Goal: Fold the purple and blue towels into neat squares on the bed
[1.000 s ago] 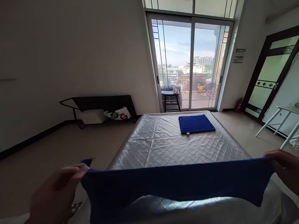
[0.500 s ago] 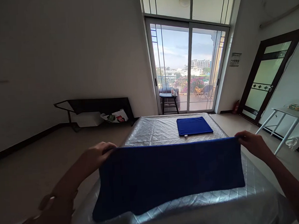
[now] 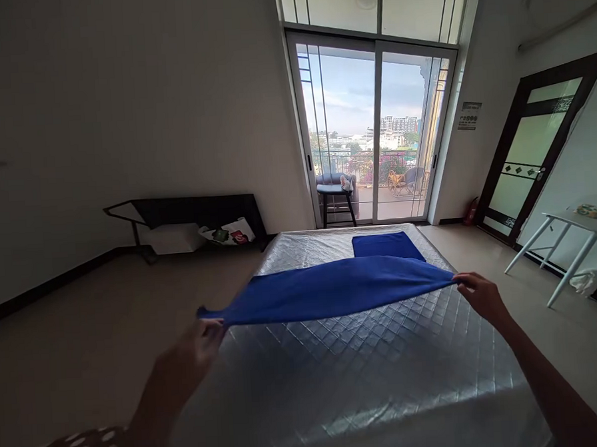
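Observation:
A blue cloth (image 3: 327,290) is stretched over a quilted silvery mattress (image 3: 365,353), billowing away from me. Its near left corner is pinched in my left hand (image 3: 202,345), which is blurred. My right hand (image 3: 480,294) grips the right end between thumb and fingers. Beyond it a folded blue cloth (image 3: 387,245) lies flat near the mattress's far end, its near edge partly hidden by the held cloth.
A black rack (image 3: 198,212) with a white box (image 3: 174,239) and a printed bag (image 3: 229,232) stands by the left wall. Ahead are a dark stool (image 3: 335,191) and glass sliding doors. A white table (image 3: 583,220) stands at the right.
The held cloth has swung from hanging down to spreading forward, baring more of the near mattress. My left hand has moved lower; my right hand has shifted slightly left and down.

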A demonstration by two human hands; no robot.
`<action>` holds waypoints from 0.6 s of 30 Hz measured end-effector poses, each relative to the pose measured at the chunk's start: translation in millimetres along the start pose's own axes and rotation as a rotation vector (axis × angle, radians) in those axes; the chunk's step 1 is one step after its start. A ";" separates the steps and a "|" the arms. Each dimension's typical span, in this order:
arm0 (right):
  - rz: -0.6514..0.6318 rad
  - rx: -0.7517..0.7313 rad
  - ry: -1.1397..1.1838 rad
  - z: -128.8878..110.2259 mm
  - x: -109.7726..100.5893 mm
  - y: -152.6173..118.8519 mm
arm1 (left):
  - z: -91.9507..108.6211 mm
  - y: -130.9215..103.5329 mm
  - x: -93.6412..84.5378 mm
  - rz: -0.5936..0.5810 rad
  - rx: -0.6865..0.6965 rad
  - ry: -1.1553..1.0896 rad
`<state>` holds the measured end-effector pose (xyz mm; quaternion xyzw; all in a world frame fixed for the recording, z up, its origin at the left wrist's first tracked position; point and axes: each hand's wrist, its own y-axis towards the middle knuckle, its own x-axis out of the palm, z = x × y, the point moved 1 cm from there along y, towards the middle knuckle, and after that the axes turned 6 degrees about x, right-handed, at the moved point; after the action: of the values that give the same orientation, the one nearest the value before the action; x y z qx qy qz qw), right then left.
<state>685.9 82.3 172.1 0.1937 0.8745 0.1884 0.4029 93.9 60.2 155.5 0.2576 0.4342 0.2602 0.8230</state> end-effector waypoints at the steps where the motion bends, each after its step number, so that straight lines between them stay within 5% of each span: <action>1: -0.035 0.013 0.001 11.6 9.4 -12.8 | -8.6 -17.1 11.2 -0.061 0.009 0.034; 5: -0.206 0.079 -0.011 49.1 44.3 -58.1 | -33.7 -72.1 47.8 -0.319 -0.007 0.037; 8: -0.279 0.103 -0.028 63.6 55.3 -79.6 | -49.5 -97.6 59.2 -0.390 -0.016 0.045; 13: -0.351 0.144 -0.079 72.8 47.1 -99.0 | -75.0 -126.7 57.8 -0.395 0.060 0.177; 18: -0.414 0.189 -0.176 79.1 31.8 -116.3 | -87.4 -153.8 38.3 -0.433 0.193 0.258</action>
<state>706.5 12.3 47.8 0.0632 0.8707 0.0014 0.4878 69.9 -10.1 -9.5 0.2006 0.6032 0.0665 0.7690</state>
